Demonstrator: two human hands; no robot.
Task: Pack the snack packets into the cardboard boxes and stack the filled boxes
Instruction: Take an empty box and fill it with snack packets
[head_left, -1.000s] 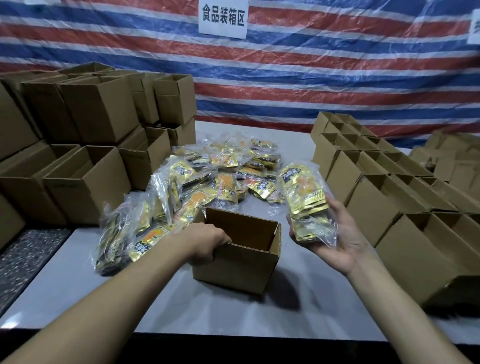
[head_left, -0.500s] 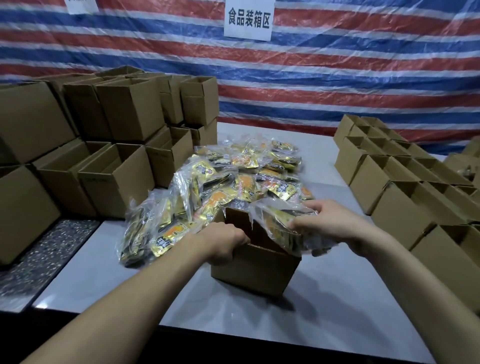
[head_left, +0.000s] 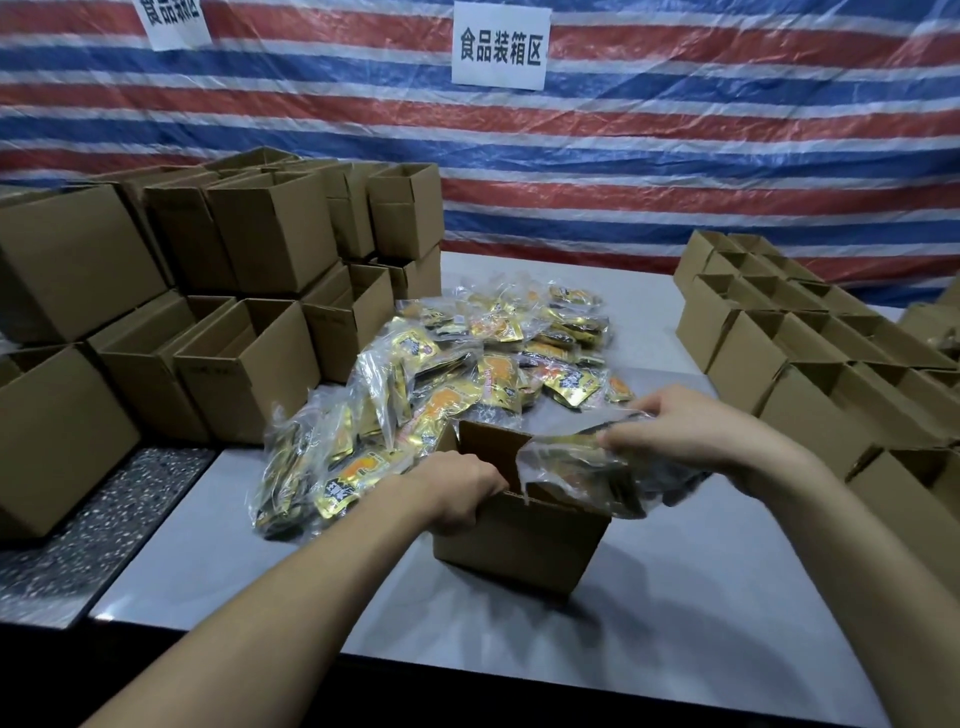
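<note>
An open cardboard box (head_left: 519, 540) stands on the grey table in front of me. My left hand (head_left: 457, 491) grips its near-left rim. My right hand (head_left: 691, 431) holds a clear bag of gold snack packets (head_left: 587, 473) over the box's open top, the bag lying across the right rim. Behind the box a heap of snack packets (head_left: 467, 374) in clear bags spreads over the table.
Stacked open cardboard boxes (head_left: 244, 291) fill the left side. Rows of open boxes (head_left: 810, 353) line the right. The grey table (head_left: 701, 597) shows bare surface near me. A striped tarp with a white sign (head_left: 501, 47) hangs behind.
My right hand carried the bag of packets from beside the box leftward onto its open top. My left hand kept its grip on the rim. The camera shifted left.
</note>
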